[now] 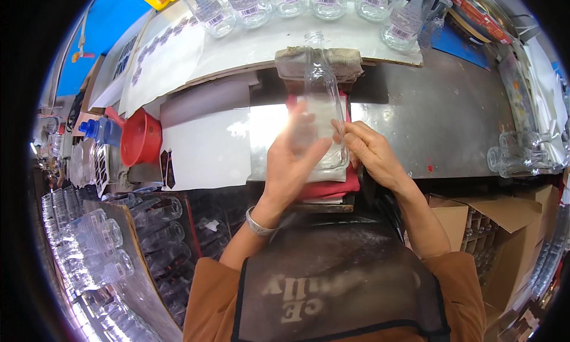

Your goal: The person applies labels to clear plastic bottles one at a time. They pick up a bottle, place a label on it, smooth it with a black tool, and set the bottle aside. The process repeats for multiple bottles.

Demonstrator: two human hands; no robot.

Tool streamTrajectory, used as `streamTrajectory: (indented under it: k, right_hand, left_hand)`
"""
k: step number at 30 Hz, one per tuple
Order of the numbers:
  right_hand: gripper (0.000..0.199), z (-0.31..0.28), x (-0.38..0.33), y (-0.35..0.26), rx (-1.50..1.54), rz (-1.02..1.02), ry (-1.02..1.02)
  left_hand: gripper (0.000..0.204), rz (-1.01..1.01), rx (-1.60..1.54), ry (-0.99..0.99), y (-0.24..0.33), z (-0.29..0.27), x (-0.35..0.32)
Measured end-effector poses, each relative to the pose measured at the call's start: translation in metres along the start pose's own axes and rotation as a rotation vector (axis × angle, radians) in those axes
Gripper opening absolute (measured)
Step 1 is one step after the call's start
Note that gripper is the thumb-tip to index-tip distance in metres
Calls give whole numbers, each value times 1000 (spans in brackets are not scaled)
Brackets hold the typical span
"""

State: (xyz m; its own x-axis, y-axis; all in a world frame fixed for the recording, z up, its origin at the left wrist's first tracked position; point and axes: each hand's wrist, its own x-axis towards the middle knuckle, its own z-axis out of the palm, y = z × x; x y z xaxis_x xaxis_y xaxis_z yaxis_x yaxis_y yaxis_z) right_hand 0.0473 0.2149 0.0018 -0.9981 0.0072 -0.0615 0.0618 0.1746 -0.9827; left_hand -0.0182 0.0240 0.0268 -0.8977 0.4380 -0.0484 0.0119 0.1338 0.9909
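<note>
A clear glass bottle (321,81) lies in front of me, its neck pointing away over a cloth-wrapped rest (286,64). Its body lies on a white pad over red cloth (332,189). My left hand (290,164) is at the bottle's left side, thumb stretched out and fingers apart, partly smeared by motion and glare. On the right side, my right hand (375,157) has its thumb and fingertips pinched together at the bottle's edge. Whatever is between those fingertips is too small to make out.
Several labelled clear bottles (328,3) stand on a white board along the back. A red plastic dipper (141,139) sits at left beside a white sheet (208,140). Bare bottles lie at the right (519,155) and in stacks lower left (101,241). An open carton (504,214) stands lower right.
</note>
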Motion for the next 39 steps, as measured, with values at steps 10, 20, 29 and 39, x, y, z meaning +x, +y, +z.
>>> streamTrajectory:
  k: [10, 20, 29, 39]
  right_hand:
    - [41, 0, -14, -10, 124, 133, 177]
    - [35, -21, -22, 16, 91, 142, 219]
    - [32, -15, -18, 16, 46, 144, 222]
    - [31, -14, -21, 23, 17, 142, 233]
  left_hand:
    - [60, 118, 178, 104, -16, -37, -20]
    - [64, -112, 1324, 650, -112, -249, -62]
    - [64, 32, 1368, 596, -107, -265, -106]
    - [65, 37, 1338, 438, -89, -251, -116]
